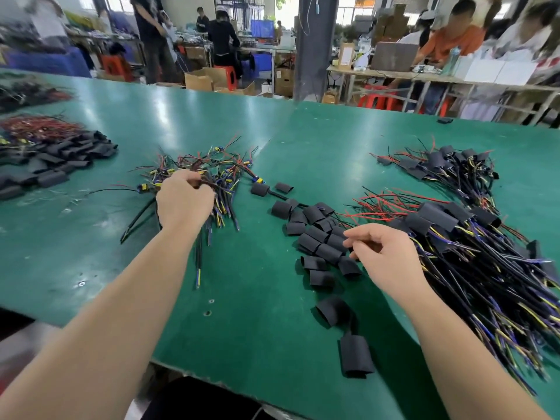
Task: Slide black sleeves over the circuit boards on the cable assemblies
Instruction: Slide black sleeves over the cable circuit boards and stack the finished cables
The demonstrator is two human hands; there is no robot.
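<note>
At centre my left hand (185, 201) pinches the cable bundle (227, 174) with its fingers, while my right hand (385, 256) curls over the black sleeves (315, 234), though I cannot tell if it holds one.

Beyond the green table (303, 147) stand a dark pillar (315, 47), red stools (375, 100), possibly windows (351, 10).

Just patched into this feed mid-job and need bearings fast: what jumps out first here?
The left hand grips a tangle of unsleeved cable assemblies at centre-left of the green table. The right hand is at the scatter of loose black sleeves in the centre; whether it holds one is unclear. A big heap of sleeved assemblies fans out on the right.
</note>
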